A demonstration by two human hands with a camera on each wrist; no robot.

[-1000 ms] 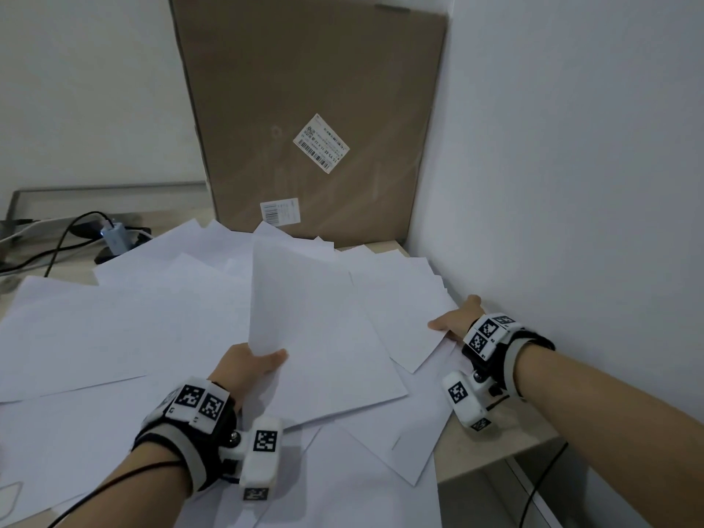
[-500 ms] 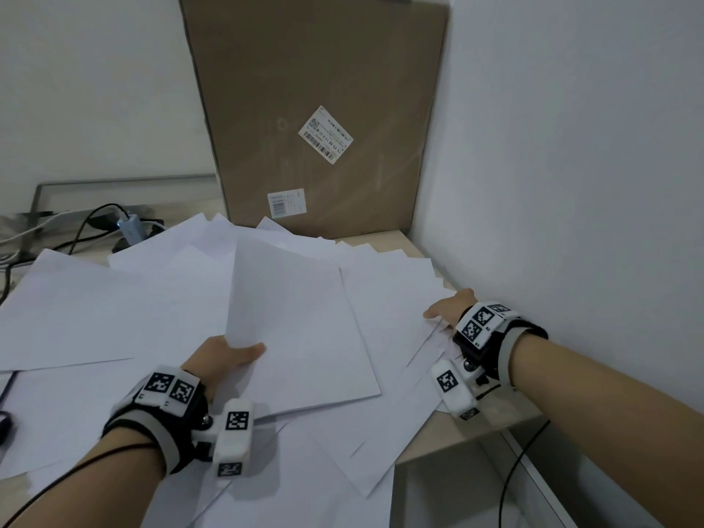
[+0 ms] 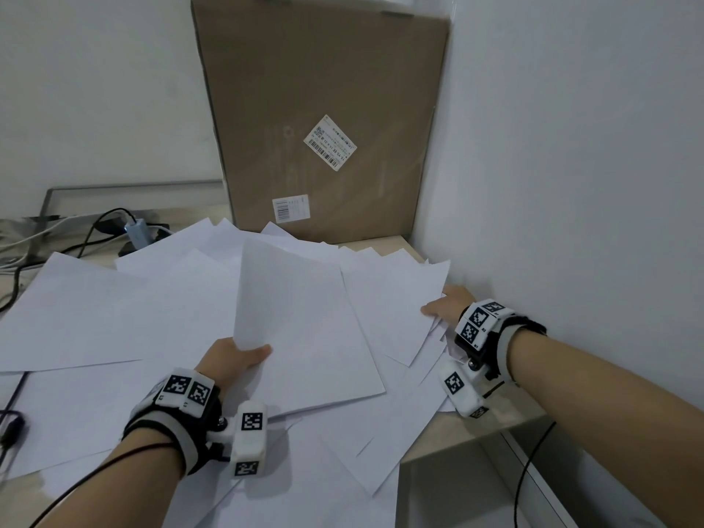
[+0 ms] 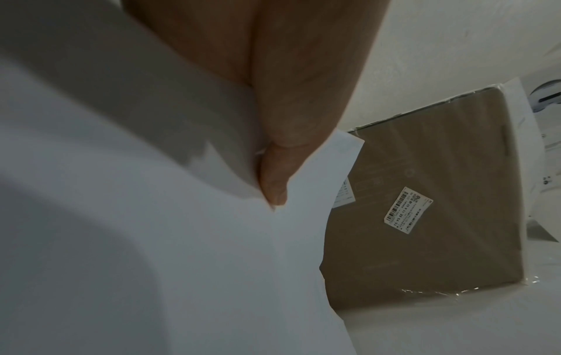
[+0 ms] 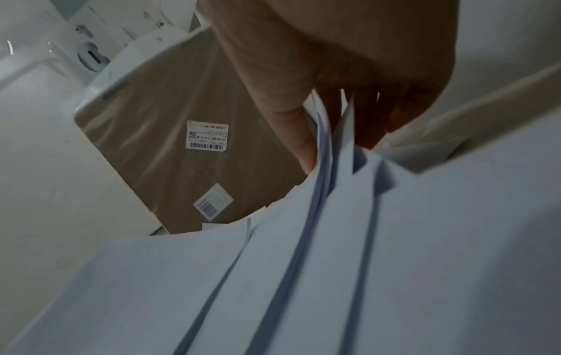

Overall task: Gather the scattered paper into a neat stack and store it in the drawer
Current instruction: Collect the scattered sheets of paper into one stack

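Several white paper sheets (image 3: 114,318) lie scattered and overlapping across the desk (image 3: 476,432). My left hand (image 3: 236,356) pinches the near-left corner of the top middle sheet (image 3: 304,329), thumb on top; the left wrist view shows the thumb (image 4: 273,182) pressed onto that sheet (image 4: 182,264). My right hand (image 3: 445,306) grips the right edges of several fanned sheets (image 3: 396,306) by the wall. In the right wrist view the thumb (image 5: 300,139) lies on top of these sheets (image 5: 334,240) and the fingers go underneath. No drawer is in view.
A tall brown cardboard box (image 3: 324,120) with labels leans in the back corner. The white wall (image 3: 571,184) runs close along the right. Cables and a small adapter (image 3: 133,230) lie at the back left. Another cable (image 3: 11,432) crosses the left edge. Some sheets overhang the desk's front edge.
Both hands have drawn their sheets inward, so the papers overlap more in the middle. The right hand's sheets slid left off the desk's right corner.
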